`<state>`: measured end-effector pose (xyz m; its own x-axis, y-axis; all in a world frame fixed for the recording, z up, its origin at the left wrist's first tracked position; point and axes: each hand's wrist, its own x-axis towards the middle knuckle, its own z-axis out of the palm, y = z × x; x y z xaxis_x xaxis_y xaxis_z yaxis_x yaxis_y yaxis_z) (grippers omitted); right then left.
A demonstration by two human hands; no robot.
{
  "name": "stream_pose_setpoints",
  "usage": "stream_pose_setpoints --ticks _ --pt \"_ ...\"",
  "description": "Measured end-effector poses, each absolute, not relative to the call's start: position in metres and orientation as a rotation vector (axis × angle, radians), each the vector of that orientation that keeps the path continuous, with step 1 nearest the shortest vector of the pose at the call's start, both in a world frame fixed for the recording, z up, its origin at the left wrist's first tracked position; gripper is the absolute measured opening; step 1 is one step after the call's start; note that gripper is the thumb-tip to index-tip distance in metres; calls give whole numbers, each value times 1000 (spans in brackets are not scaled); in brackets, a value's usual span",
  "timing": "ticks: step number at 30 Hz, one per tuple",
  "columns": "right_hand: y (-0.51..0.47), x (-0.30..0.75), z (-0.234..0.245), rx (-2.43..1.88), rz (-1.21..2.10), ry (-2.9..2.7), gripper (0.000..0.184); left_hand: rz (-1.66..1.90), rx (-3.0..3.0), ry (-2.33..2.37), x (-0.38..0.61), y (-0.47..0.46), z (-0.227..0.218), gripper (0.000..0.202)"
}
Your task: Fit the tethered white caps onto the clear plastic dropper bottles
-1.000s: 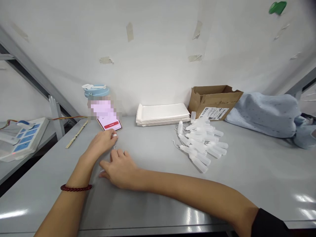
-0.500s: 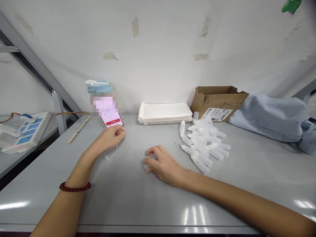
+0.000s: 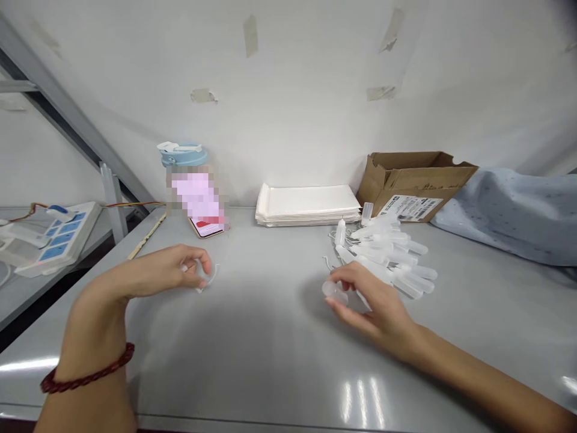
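At the left hand (image 3: 157,273): fingers curled in; thumb and forefinger tips pinch a small white tethered cap (image 3: 205,279). Its thin strap curls out past the fingertips, just above the table (image 3: 252,337).
Left wrist: dark red bead bracelet (image 3: 85,376).
Right hand (image 3: 381,307): fingers closed round a small translucent bottle (image 3: 331,290), which juts out left of the fingertips, low over the table.
Bottle pile (image 3: 392,255): matching translucent bottles heaped just behind the right hand; cannot tell whether they touch it.
Beyond the left hand: phone (image 3: 207,227) on the table, blue-lidded flask (image 3: 183,153) just behind it.
Beyond the right hand: cardboard box (image 3: 419,180); stack of white sheets (image 3: 309,204) to its left; pale blue cloth (image 3: 518,207) to its right.
Far left of the left hand: blue-and-white device (image 3: 54,237) on a lower surface.
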<state>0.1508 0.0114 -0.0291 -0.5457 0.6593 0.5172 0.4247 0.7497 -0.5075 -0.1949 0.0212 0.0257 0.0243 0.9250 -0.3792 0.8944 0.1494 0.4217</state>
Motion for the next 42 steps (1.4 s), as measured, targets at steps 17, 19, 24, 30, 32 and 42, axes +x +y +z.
stream_pose_setpoints --ticks 17,19,24,30,32,42 --pt "6 154 -24 -1035 1628 -1495 23 487 1822 1627 -104 22 8 20" --pt "3 152 -29 -1001 1795 -1377 26 573 1750 1484 -79 16 1 24" --pt "1 151 -40 -954 1871 -1282 25 562 1690 1330 -59 7 -13 25" --pt "1 150 -39 -895 1908 -1095 20 560 1571 1256 -58 6 -16 28" --pt "0 148 -38 -897 1898 -1049 19 573 1495 1196 -56 5 -18 30" --pt "-3 146 -40 -823 1953 -1072 26 676 1297 1079 -50 1 -23 27"
